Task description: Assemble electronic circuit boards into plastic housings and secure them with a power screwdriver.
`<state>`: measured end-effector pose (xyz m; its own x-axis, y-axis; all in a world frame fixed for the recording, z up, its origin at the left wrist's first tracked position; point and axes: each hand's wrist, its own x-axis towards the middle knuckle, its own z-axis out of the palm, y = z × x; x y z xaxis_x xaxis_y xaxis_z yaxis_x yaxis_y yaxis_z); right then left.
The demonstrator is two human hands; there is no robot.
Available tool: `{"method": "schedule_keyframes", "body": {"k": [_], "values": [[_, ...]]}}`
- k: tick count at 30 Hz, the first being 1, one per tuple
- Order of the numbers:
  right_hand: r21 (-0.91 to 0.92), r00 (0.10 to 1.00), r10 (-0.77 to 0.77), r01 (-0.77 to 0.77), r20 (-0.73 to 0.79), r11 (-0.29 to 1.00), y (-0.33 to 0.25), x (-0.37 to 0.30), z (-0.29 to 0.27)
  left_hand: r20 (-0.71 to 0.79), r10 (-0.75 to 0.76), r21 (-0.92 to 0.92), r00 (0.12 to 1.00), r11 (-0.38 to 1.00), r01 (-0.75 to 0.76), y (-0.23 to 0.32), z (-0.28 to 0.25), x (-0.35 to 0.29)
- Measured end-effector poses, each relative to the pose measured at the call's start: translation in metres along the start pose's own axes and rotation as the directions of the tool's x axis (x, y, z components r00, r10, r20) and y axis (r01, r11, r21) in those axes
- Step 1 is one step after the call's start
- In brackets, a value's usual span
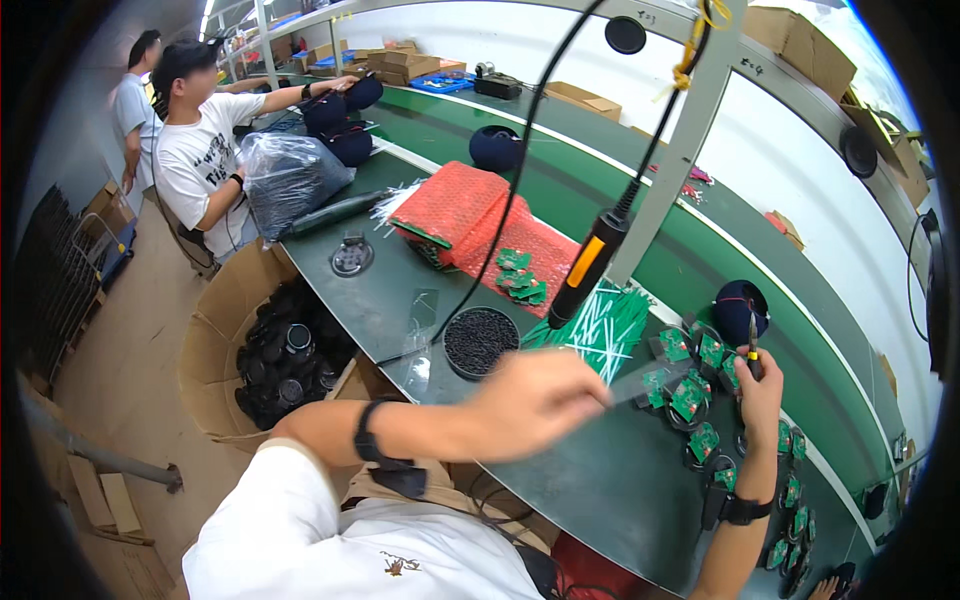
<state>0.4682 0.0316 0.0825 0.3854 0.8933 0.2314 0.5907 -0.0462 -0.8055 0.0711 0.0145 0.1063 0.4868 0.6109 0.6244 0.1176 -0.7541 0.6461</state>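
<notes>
My left hand [540, 398], smeared by motion, is over the near edge of the green bench with its fingers pinched. From its fingertips a clear plastic strip [648, 382] reaches right toward the green circuit boards [688, 398]. Farther right, my right hand [762, 395] is closed around a slim hand tool [753, 345] with a black-and-yellow handle, its tip pointing up and away. Its exact kind is hard to make out. Several boards on black round parts lie beside and below that hand. Just beyond the tool tip sits a dark blue round housing [740, 308].
An orange-and-black electric screwdriver [590, 262] hangs over the bench. Near it are a dish of black screws [480, 342], green-and-white ties [605, 328] and red bubble wrap [450, 205]. A carton of black parts [215, 345] stands left. A person [205, 150] works beyond; another's hand [826, 588] shows lower right.
</notes>
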Motion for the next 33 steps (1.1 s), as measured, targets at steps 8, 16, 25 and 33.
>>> {"method": "schedule_keyframes", "body": {"k": [8, 16, 25, 33], "values": [[0.105, 0.979, -0.038, 0.017, 0.200, 0.994, -0.041, -0.012, 0.041, -0.202, -0.589, -0.007, 0.782, 0.799, 0.601, -0.118, -0.098, 0.000], [0.074, 0.954, -0.027, 0.005, 0.298, 0.997, -0.082, -0.003, 0.094, 0.250, -0.579, 0.221, 0.776, 0.814, 0.537, -0.204, -0.057, 0.056], [0.038, 0.928, -0.118, 0.112, 0.353, 0.993, -0.096, 0.045, 0.137, 0.606, -0.592, 0.035, 0.532, 0.688, 0.725, -0.231, -0.015, 0.112], [0.064, 0.845, -0.018, -0.019, 0.534, 0.998, -0.122, 0.108, 0.187, 0.142, -0.438, 0.688, 0.888, 0.688, 0.229, -0.278, -0.126, 0.234]]}}
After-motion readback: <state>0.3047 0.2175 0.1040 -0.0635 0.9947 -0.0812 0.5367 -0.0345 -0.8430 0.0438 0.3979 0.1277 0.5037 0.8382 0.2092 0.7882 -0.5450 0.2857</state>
